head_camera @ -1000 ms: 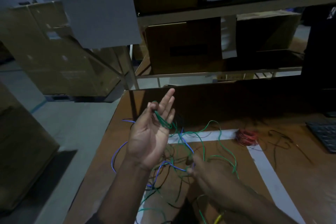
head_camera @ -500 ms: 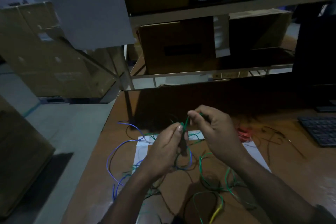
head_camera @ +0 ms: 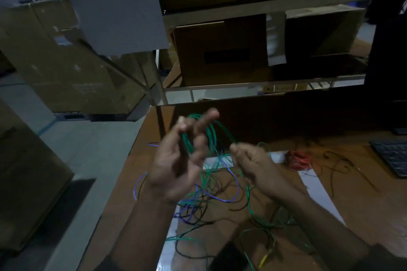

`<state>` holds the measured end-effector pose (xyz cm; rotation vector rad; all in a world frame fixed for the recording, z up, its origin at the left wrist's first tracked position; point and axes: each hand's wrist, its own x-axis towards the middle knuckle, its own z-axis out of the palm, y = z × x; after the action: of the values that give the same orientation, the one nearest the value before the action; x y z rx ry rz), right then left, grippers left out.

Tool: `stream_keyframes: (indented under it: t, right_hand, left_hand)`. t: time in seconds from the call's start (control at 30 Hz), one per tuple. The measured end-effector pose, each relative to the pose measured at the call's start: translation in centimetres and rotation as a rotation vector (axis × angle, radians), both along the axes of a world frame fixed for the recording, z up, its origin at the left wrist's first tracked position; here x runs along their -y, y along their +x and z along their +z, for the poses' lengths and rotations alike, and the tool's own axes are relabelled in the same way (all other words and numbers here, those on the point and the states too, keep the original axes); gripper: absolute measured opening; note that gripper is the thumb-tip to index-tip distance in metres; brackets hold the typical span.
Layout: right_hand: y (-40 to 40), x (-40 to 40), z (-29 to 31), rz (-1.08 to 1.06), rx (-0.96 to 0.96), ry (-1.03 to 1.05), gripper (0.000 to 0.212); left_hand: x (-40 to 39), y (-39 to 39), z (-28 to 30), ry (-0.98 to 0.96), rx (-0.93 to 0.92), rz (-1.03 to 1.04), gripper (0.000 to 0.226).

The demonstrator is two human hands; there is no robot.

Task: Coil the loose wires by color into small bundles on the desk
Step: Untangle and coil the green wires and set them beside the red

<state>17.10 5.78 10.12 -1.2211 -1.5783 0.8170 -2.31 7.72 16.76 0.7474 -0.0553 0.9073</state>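
The scene is dim. Both of the person's hands are raised above a brown desk point(head_camera: 363, 182). The left hand point(head_camera: 176, 165) is held palm toward the camera with its fingers partly spread and pointing up and away; several turns of green wire point(head_camera: 210, 136) loop around those fingers, and the thumb presses the strands against the palm, so the hand is half open yet has firm hold of the coil. The right hand point(head_camera: 255, 165), just right of the left and a little lower, is loosely curled, its thumb and forefinger pinched together on a strand of the same green wire, which arcs from the coil across to that pinch. From the hands the green wire trails down to the desk, where more of it lies in slack loops near the person, tangled with a blue wire point(head_camera: 233, 182) and thin black wires point(head_camera: 198, 224). A yellow-tipped wire end point(head_camera: 265, 258) lies at the near edge. Farther right on the desk sits a small red wire bundle point(head_camera: 299, 159), already coiled, beside a strip of pale tape point(head_camera: 317, 191) marked on the desktop. A dark keyboard point(head_camera: 394, 156) lies at the far right edge. Beyond the desk stand metal shelves holding cardboard boxes point(head_camera: 220, 50), and a large carton point(head_camera: 66, 61) stands on the left.
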Motion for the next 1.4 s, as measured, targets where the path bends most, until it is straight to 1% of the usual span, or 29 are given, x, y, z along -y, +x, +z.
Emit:
stream_keyframes:
  t: [0.03, 0.07, 0.13, 0.2, 0.23, 0.27, 0.3, 0.37, 0.43, 0.5, 0.53, 0.57, 0.6, 0.63, 0.7, 0.73, 0.8, 0.87, 0.9, 0.97, 1.0, 1.07, 1.13, 1.2, 1.27, 1.33, 1.4]
  right_hand:
    - [-0.2, 0.4, -0.9, 0.050, 0.065, -0.053, 0.047]
    - [-0.3, 1.0, -1.5, 0.088, 0.157, -0.080, 0.043]
    - [-0.4, 2.1, -2.2, 0.142, 0.294, -0.055, 0.037]
    - [-0.1, 3.0, -1.8, 0.130, 0.363, -0.028, 0.036]
    - [0.2, 3.3, -1.2, 0.112, 0.395, -0.020, 0.034]
    - [0.4, 3.6, -0.5, 0.103, 0.446, 0.005, 0.030]
    - [0.5, 3.8, 0.6, 0.104, 0.506, 0.059, 0.027]
    - [0.3, 4.0, 2.7, 0.095, 0.606, 0.215, 0.027]
    - [0.1, 3.6, 4.4, 0.059, 0.572, 0.304, 0.029]
    - [0.4, 2.7, 5.2, 0.009, 0.499, 0.335, 0.027]
    - [0.5, 2.2, 5.4, -0.013, 0.485, 0.338, 0.026]
    - [0.7, 1.8, 5.6, -0.029, 0.478, 0.341, 0.025]
    - [0.9, 1.5, 5.6, -0.045, 0.472, 0.339, 0.024]
    - [1.0, 1.1, 5.4, -0.062, 0.460, 0.333, 0.024]
    - [1.1, 0.7, 5.0, -0.112, 0.432, 0.336, 0.030]
    - [1.1, 0.5, 4.8, -0.141, 0.402, 0.336, 0.034]
    - [1.1, 0.1, 4.3, -0.179, 0.328, 0.320, 0.045]
    - [1.0, -0.4, 3.8, -0.185, 0.273, 0.288, 0.055]
    - [1.0, -0.6, 3.4, -0.164, 0.237, 0.253, 0.058]
    - [0.9, -0.8, 2.3, -0.077, 0.166, 0.143, 0.059]
    - [0.8, -0.7, 1.7, -0.027, 0.176, 0.083, 0.057]
    - [0.3, 0.2, 0.6, 0.070, 0.321, -0.031, 0.047]
    - [0.0, 1.5, 0.0, 0.160, 0.481, -0.096, 0.032]
    - [-0.3, 2.7, 0.0, 0.220, 0.551, -0.089, 0.026]
    - [-0.5, 3.5, 0.8, 0.223, 0.608, -0.029, 0.027]
    - [-0.6, 4.0, 2.2, 0.175, 0.613, 0.109, 0.028]
    - [-0.4, 4.0, 3.8, 0.098, 0.512, 0.241, 0.032]
  left_hand:
    - [-0.5, -0.1, 0.6, -0.042, 0.072, 0.067, 0.048]
    - [-1.0, -0.3, 0.9, -0.061, 0.082, 0.175, 0.047]
    - [-1.8, -0.7, 1.5, -0.043, 0.075, 0.353, 0.043]
    - [-2.5, -1.3, 1.5, -0.043, 0.024, 0.493, 0.048]
    - [-3.0, -1.5, 1.0, -0.033, -0.046, 0.573, 0.055]
    - [-3.5, -1.6, 0.3, 0.003, -0.156, 0.663, 0.059]
    - [-3.9, -1.3, -0.6, 0.076, -0.304, 0.747, 0.058]
    - [-3.5, 0.0, -2.3, 0.292, -0.591, 0.862, 0.052]
    - [-2.0, 1.4, -3.1, 0.500, -0.825, 0.876, 0.037]
    - [-0.9, 2.3, -3.4, 0.665, -1.030, 0.878, 0.036]
    - [-0.5, 2.4, -3.5, 0.702, -1.076, 0.849, 0.035]
    - [-0.5, 2.5, -3.8, 0.692, -1.085, 0.804, 0.035]
    - [-0.3, 2.6, -3.8, 0.622, -1.057, 0.738, 0.036]
    - [-0.1, 2.6, -3.7, 0.492, -0.999, 0.664, 0.037]
    - [0.4, 2.4, -3.1, 0.229, -0.808, 0.493, 0.035]
    - [0.6, 2.2, -2.9, 0.138, -0.706, 0.391, 0.033]
    - [0.9, 1.8, -2.4, 0.023, -0.512, 0.183, 0.031]
    - [1.0, 1.3, -1.9, -0.020, -0.313, 0.016, 0.031]
    - [0.9, 1.1, -1.5, -0.034, -0.201, -0.036, 0.032]
    - [0.8, 0.8, -0.4, -0.068, -0.019, -0.021, 0.036]
    - [0.7, 0.5, 0.3, -0.087, 0.049, 0.014, 0.038]
    - [0.2, 0.0, 1.6, -0.106, 0.129, 0.113, 0.036]
    - [-0.6, -0.3, 2.3, -0.048, 0.119, 0.227, 0.039]
    - [-1.3, -0.2, 2.2, 0.050, -0.025, 0.387, 0.050]
    - [-1.8, 0.2, 1.1, 0.211, -0.284, 0.604, 0.057]
    - [-2.1, 0.9, -0.9, 0.425, -0.618, 0.788, 0.047]
    - [-2.0, 1.4, -3.1, 0.665, -0.946, 0.892, 0.037]
